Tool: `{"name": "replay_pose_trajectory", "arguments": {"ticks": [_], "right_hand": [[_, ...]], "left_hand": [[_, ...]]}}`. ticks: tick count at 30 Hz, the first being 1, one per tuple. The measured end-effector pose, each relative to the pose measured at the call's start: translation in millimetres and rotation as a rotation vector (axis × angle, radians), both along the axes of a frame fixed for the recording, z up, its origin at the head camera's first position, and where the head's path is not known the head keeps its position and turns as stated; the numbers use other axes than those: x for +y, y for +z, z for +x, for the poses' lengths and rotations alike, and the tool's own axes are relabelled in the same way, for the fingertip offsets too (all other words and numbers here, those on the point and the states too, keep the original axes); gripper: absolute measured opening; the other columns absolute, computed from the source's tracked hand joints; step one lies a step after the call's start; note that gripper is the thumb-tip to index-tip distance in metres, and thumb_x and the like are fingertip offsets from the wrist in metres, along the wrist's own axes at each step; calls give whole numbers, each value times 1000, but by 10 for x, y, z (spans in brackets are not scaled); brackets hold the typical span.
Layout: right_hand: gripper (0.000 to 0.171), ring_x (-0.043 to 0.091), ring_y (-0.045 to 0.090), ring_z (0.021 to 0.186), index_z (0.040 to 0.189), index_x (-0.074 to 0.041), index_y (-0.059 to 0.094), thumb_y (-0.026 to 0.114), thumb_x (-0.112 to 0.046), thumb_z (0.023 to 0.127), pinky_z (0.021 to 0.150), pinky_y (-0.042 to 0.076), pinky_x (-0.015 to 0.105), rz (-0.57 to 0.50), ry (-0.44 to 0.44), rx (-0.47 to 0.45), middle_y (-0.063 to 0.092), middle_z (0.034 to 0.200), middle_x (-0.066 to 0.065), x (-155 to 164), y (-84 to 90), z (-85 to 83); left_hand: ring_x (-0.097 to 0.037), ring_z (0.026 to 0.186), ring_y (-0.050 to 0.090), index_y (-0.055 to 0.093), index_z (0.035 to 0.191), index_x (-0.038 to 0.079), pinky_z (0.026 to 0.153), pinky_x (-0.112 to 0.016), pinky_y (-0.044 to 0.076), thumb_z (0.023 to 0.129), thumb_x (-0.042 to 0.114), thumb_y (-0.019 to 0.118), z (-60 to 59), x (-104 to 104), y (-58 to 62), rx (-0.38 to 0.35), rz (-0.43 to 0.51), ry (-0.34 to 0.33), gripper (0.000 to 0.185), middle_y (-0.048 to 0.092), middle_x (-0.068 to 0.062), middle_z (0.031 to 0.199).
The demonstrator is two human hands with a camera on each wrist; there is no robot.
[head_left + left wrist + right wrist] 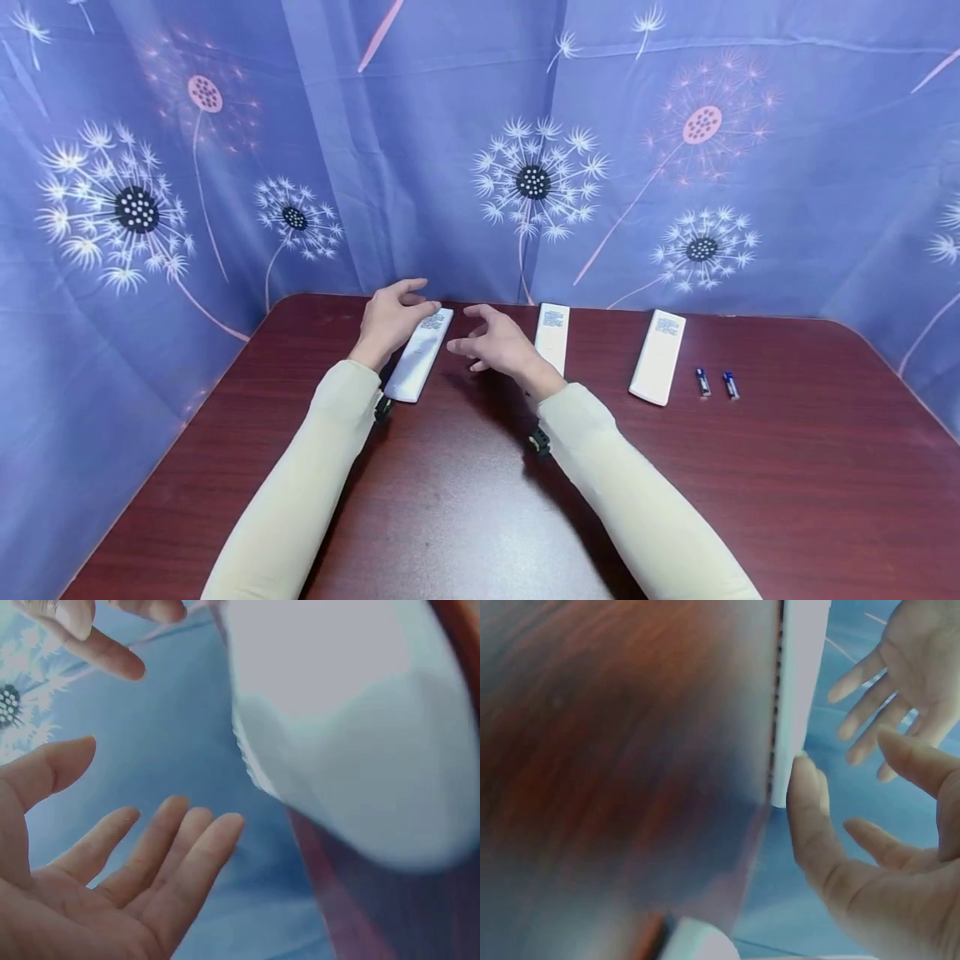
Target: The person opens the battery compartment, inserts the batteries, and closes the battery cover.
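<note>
Sleeves first, two pale cream ones coming up from the bottom of the head view over a dark reddish wood table (465, 517); at the far end both hands hover around the leftmost white remote (420, 354), which lies face down near the back edge of the table, angled a bit. Left hand (390, 321) sits just over the remote's left side, fingers loosely spread and slightly bent, holding nothing; can't tell if it actually touches the casing. Right hand (498, 342) is just to the remote's right, palm turned inward, fingers relaxed and apart, also empty.

My take on doing this bit well: looks like a two-handed pickup is coming, so close in from both long edges rather than the ends; keep the grip on the sides so the back panel stays reachable; lift it level so it doesn't skid on the smooth top.

Count: three white remotes total, the left one, a middle remote (552, 337) partly behind the right wrist, and a right remote (658, 357) standing clear of both; two small batteries (716, 384) side by side, just right of that last remote; blue dandelion curtain (540, 150) behind everything.
</note>
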State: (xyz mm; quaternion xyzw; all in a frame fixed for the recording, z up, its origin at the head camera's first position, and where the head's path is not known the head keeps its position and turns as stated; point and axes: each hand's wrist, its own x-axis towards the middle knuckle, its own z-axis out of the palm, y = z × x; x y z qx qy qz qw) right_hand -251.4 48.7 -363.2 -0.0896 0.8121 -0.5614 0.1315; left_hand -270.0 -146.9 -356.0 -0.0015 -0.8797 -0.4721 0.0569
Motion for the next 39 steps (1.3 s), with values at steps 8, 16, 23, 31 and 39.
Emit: {"name": "replay_pose_trajectory", "arguments": {"ticks": [8, 16, 23, 31, 39], "right_hand": [[70, 44, 72, 97, 157, -3, 46, 80, -14, 96, 79, 64, 42, 46, -26, 81, 61, 128, 26, 257, 164, 92], [74, 45, 72, 101, 161, -9, 42, 78, -16, 97, 90, 62, 51, 46, -67, 91, 59, 133, 26, 511, 225, 125], [75, 45, 73, 101, 162, -9, 41, 78, -19, 98, 90, 61, 52, 84, -90, 118, 61, 135, 25, 666, 260, 147], [75, 45, 71, 105, 163, -8, 40, 77, -21, 99, 93, 61, 52, 100, -115, 127, 60, 139, 28, 818, 255, 172], [74, 42, 69, 111, 163, -8, 40, 76, -21, 99, 95, 60, 50, 97, -135, 129, 58, 142, 29, 941, 216, 192]], "left_hand": [[-29, 116, 69, 64, 148, 12, 94, -44, 59, 95, 23, 79, 13, 225, 55, -6, 148, -49, 57, 74, -14, 127], [-30, 117, 68, 62, 151, 14, 93, -50, 60, 96, 22, 78, 20, 382, 68, -47, 206, -100, 58, 72, -13, 129], [-25, 107, 71, 64, 149, 14, 85, -46, 62, 95, 22, 79, 16, 529, 63, -23, 197, -118, 56, 74, -12, 125], [-31, 109, 71, 65, 148, 14, 86, -51, 62, 95, 20, 79, 14, 643, 55, -39, 233, -138, 55, 73, -12, 123], [-37, 115, 68, 63, 150, 16, 90, -54, 60, 95, 21, 78, 45, 786, 53, -87, 278, -168, 57, 72, -11, 125]]}}
